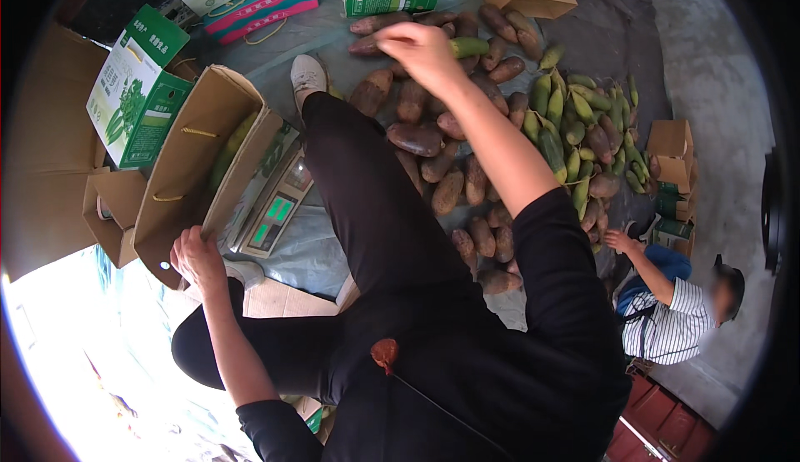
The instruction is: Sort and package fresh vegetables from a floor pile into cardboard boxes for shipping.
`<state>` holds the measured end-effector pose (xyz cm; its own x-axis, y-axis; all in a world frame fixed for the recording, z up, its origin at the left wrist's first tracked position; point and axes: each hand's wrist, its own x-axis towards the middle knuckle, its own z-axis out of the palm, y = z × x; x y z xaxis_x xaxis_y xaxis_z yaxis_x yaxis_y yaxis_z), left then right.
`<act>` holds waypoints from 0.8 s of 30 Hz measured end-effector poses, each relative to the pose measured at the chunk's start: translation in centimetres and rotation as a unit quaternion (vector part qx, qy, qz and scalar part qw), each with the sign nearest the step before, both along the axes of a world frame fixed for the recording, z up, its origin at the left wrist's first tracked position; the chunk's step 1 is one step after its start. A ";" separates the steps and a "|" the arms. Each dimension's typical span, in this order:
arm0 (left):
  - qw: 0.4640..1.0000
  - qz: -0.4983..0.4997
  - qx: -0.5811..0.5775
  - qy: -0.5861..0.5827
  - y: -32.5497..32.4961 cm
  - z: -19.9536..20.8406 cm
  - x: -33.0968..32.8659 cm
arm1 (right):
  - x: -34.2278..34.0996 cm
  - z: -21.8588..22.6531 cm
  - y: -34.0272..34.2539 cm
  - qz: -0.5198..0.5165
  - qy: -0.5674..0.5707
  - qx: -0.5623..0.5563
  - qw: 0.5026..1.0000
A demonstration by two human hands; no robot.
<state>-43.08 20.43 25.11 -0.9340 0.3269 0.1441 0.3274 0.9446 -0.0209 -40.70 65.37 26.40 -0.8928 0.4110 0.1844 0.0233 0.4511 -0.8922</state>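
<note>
"Gripping the open brown cardboard carton [183, 162], is the left hand [200, 259] steadying it?"

"Apparently. The right hand [417, 52] is curling its fingers at an oblong purple-brown gourd [363, 46] near similar gourds [369, 94]; grip unclear."

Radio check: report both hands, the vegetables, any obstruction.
Left hand at cardboard box edge. Right hand at reddish vegetable, grip unclear. Green vegetable inside box. Person's leg between box and vegetable pile.
</note>
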 end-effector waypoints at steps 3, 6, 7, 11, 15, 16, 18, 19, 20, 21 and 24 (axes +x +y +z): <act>1.000 0.005 0.000 0.000 0.2 0.0 -0.1 | 3.4 -4.7 6.3 -0.097 -0.142 0.152 0.973; 1.000 0.011 -0.016 -0.011 0.2 -0.2 -0.1 | 5.3 -9.3 9.8 -0.131 -0.258 0.275 0.917; 1.000 0.009 -0.013 -0.012 0.1 -0.3 0.0 | 5.5 -10.8 10.6 -0.127 -0.257 0.275 0.918; 1.000 0.009 0.006 -0.020 0.0 0.0 0.1 | 3.8 -14.1 11.5 -0.081 -0.328 0.427 0.839; 0.999 0.022 0.018 -0.036 1.0 0.5 -0.3 | 0.5 -16.7 12.7 -0.044 -0.359 0.503 0.785; 0.998 0.025 0.021 -0.047 1.2 0.6 -0.5 | -0.2 -17.4 13.2 -0.029 -0.355 0.539 0.763; 0.998 0.033 0.019 -0.052 1.1 0.6 -0.5 | -1.9 -18.5 13.4 -0.011 -0.347 0.547 0.762; 0.998 0.035 0.021 -0.055 1.1 0.6 -0.7 | -2.6 -18.9 13.6 0.000 -0.340 0.556 0.759; 0.997 0.043 0.017 -0.056 1.1 0.8 -0.7 | -3.2 -19.4 13.6 0.008 -0.337 0.555 0.761; 0.997 0.044 0.021 -0.061 1.3 0.9 -0.6 | -3.7 -19.7 13.6 0.021 -0.320 0.577 0.752; 0.996 0.053 0.030 -0.068 1.5 1.3 -0.6 | -4.2 -20.7 13.9 0.048 -0.263 0.616 0.741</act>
